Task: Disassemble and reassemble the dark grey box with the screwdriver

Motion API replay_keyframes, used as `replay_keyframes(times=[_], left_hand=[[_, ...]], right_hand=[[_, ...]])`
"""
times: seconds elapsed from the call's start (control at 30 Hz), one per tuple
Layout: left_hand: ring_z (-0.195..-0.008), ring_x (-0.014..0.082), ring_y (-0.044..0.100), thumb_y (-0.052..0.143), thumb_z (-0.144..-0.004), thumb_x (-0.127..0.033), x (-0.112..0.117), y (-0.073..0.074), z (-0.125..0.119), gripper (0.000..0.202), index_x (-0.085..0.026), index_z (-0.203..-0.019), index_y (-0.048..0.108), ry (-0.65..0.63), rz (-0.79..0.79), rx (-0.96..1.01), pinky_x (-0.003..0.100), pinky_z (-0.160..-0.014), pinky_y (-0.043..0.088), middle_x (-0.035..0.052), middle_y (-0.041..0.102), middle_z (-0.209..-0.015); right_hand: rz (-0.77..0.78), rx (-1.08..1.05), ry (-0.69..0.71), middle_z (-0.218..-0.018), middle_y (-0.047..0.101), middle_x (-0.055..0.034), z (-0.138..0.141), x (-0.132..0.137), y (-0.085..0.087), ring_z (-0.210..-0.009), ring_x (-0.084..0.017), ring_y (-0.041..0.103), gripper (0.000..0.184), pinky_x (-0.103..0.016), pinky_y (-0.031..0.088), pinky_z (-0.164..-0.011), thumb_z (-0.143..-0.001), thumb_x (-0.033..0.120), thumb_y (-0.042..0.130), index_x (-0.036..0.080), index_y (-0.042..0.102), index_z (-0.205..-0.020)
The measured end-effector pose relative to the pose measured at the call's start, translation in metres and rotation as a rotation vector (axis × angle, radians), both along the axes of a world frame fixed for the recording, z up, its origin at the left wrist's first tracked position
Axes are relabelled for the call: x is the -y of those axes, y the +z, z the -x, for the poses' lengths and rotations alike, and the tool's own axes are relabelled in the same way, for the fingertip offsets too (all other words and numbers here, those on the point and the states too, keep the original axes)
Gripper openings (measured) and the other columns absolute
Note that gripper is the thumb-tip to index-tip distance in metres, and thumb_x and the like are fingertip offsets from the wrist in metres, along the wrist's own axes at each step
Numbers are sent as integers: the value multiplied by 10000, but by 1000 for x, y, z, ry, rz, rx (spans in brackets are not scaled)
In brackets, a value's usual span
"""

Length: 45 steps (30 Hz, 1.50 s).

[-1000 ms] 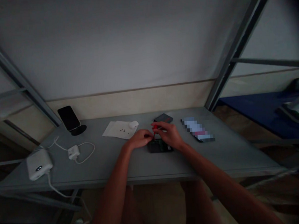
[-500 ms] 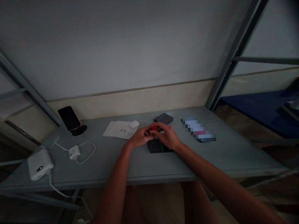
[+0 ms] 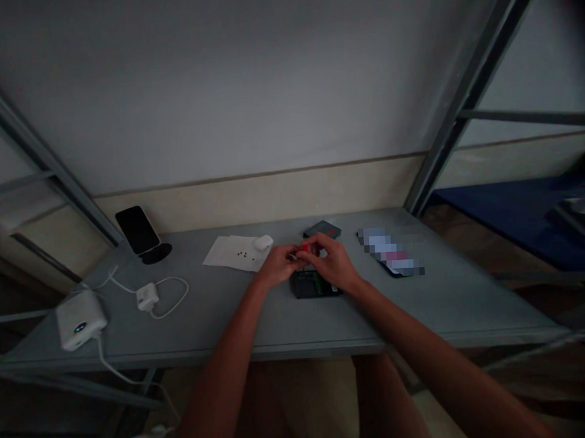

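Observation:
My left hand and my right hand meet over a small dark device with a green board showing, which lies on the grey table. My right hand's fingers are curled round a small tool with a red handle. My left hand's fingertips are pinched at the tool's tip, and whatever they hold is too small to make out. A white sheet of paper with a few tiny dark screws lies just left of my hands.
A dark grey box sits behind my hands. A phone on a stand leans at the back left. A white charger with its cable and a white power bank lie at the left. Metal frame posts rise at both sides.
The red-handled tool has tipped from upright to lying between my two hands. My left fingertips have moved up to its tip. The device has stayed put.

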<state>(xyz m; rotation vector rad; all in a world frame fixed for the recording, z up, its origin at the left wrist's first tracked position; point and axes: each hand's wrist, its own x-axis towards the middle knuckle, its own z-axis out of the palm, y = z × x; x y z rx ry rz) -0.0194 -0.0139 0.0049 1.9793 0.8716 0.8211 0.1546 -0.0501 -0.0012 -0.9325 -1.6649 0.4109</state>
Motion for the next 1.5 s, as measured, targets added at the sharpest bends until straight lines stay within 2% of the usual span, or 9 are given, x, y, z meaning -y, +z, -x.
replay_keyframes(times=[0.13, 0.33, 0.5, 0.7, 0.87, 0.97, 1.07, 1.23, 1.5], left_hand=[[-814, 176, 639, 653, -853, -265, 0, 1, -1, 173, -132, -891, 756, -13, -21, -52, 277, -772, 463, 54, 745, -887], [-834, 179, 635, 711, -820, -269, 3, 2, -2, 219, -139, -993, 746, 1, -32, -55, 276, -767, 465, 62, 746, -954], [-795, 173, 640, 652, -849, -214, -1, -2, 0, 134, -128, -886, 748, -37, -6, -80, 277, -764, 465, 52, 737, -858], [-865, 191, 646, 694, -836, -298, -3, -6, -1, 252, -122, -1009, 741, -19, -29, -23, 283, -778, 466, 79, 741, -971], [-886, 206, 662, 633, -880, -326, -6, -9, 0, 239, -122, -922, 750, -22, -16, -35, 297, -819, 471, 71, 750, -914], [-905, 207, 661, 632, -880, -349, -6, -8, 1, 257, -126, -936, 746, -72, -21, -46, 285, -810, 469, 69, 748, -932], [-913, 203, 651, 655, -864, -376, -3, -6, 0, 288, -133, -997, 736, -27, -36, -30, 271, -788, 465, 66, 744, -975], [-846, 202, 652, 620, -886, -402, -4, -8, -1, 306, -124, -919, 744, -1, -34, -29, 281, -780, 469, 63, 745, -881], [-872, 194, 646, 666, -851, -377, -1, -5, 0, 304, -128, -1014, 733, -2, -25, -22, 274, -792, 470, 69, 742, -974]], right_hand=[[22, -42, 89, -952, 714, -50, -1, 3, 3, -808, -174, 633, 194, -325, 508, -773, -941, 314, 589, 220, 708, -1062], [77, -58, 2, -741, 648, -15, -2, 1, 2, -688, -165, 560, 183, -299, 467, -664, -829, 375, 740, 200, 706, -874], [74, -72, 87, -906, 712, -46, -2, 2, 2, -811, -186, 628, 185, -331, 505, -773, -918, 327, 606, 215, 707, -1023], [79, -105, 48, -737, 638, -6, -2, 1, 3, -689, -161, 568, 123, -297, 462, -675, -861, 319, 691, 201, 654, -858], [93, -105, 115, -900, 700, -35, -3, 1, 3, -800, -179, 630, 187, -326, 502, -773, -912, 341, 614, 211, 683, -1029], [136, -129, 133, -814, 690, -24, -2, 0, 3, -750, -179, 626, 172, -320, 504, -735, -910, 352, 614, 207, 684, -971], [113, -136, 106, -769, 657, -12, -1, 0, 3, -715, -171, 601, 151, -309, 491, -705, -872, 349, 670, 205, 660, -917], [85, -106, 105, -957, 716, -51, -1, 0, 3, -839, -190, 636, 214, -336, 507, -787, -907, 373, 626, 219, 680, -1045], [89, -112, 94, -739, 614, -4, 3, 0, 4, -693, -162, 553, 170, -293, 462, -677, -888, 378, 655, 208, 646, -887]])
